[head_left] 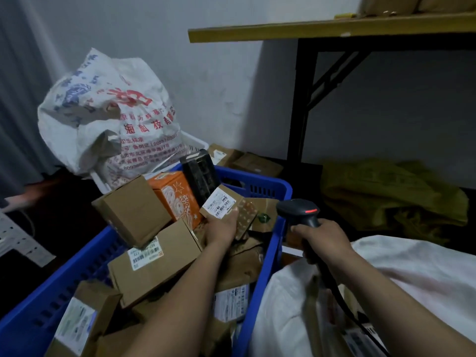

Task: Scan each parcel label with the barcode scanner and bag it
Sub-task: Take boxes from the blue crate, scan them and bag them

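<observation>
We are looking down into a blue crate (269, 256) heaped with cardboard parcels. A plain brown box (134, 210) is lying tilted toward its left wall, an orange printed box (177, 194) and a black box (201, 173) are standing toward its far side, and a larger labelled carton (154, 261) is lying across the middle. A printed woven sack (110, 117) is bulging behind the far-left corner. A yellow-edged table (309, 29) is crossing the upper right, with an olive bag (386, 191) lying below it. A white bag (412, 274) is slumping just beside the crate's right wall.

The left hand (222, 228) is reaching over the heap, its fingers curled under a small parcel (226, 202) and its thumb pressing at the label's lower edge. The right hand (322, 238) is wrapping all its fingers round the handle of the barcode scanner (300, 211), above the crate's right rim. The scanner's cable (342, 300) is trailing down over the white bag.

The small parcel is being held tilted near the crate's far-right corner, its white barcoded label facing up. A red light is glowing on the scanner's head, which is turned toward the parcel and is not touching it.
</observation>
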